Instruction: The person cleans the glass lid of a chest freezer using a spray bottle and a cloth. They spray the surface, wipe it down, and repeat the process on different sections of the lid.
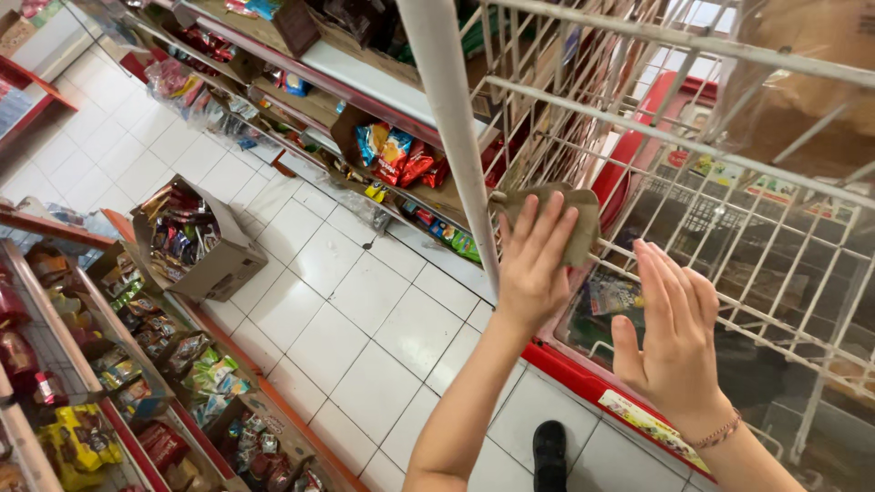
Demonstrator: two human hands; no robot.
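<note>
The brown cloth lies flat under the left hand, whose spread fingers press it against the white wire rack. Unpinched, it could slip through the wires into the red freezer below. The right hand hovers beside it, fingers straight, empty. The rack's far side blurs behind plastic.

Red, blue and orange snack bags are sitting on the shelf at twelve o'clock. A cardboard box of dark wrapped packets is resting on the floor at nine o'clock. Yellow and green packets are filling racks at seven o'clock.
</note>
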